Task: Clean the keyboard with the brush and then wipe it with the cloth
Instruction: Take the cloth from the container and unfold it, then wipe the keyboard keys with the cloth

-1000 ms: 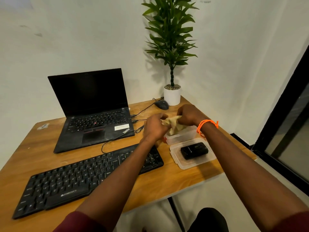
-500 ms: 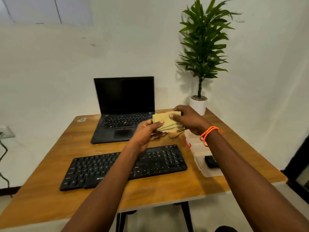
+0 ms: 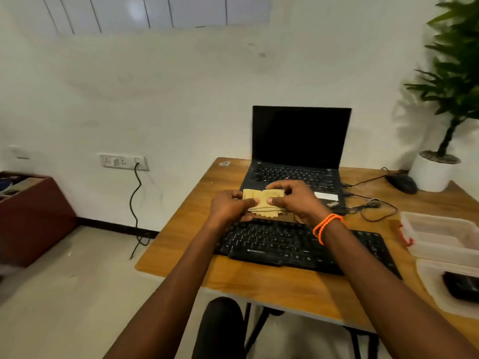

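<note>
At the centre of the frame, a folded tan cloth (image 3: 261, 202) is held between two hands above the far edge of a black keyboard (image 3: 285, 244). The left hand (image 3: 230, 207) pinches the cloth's left side, thumb on top and fingers curled beneath; the right hand (image 3: 295, 200), with an orange bracelet (image 3: 324, 226) at its wrist, pinches the right side, thumb pressed near the cloth's middle. The cloth's long axis runs left to right across the frame, its scalloped lower edge hanging toward the keyboard. The keyboard lies lengthwise across the wooden desk (image 3: 272, 283), its middle hidden by the right forearm. Behind the hands an open laptop (image 3: 300, 141) is partly covered. At right, clear plastic containers (image 3: 440, 237) are cut off by the frame edge; a dark object in the nearer one is hard to make out.
</note>
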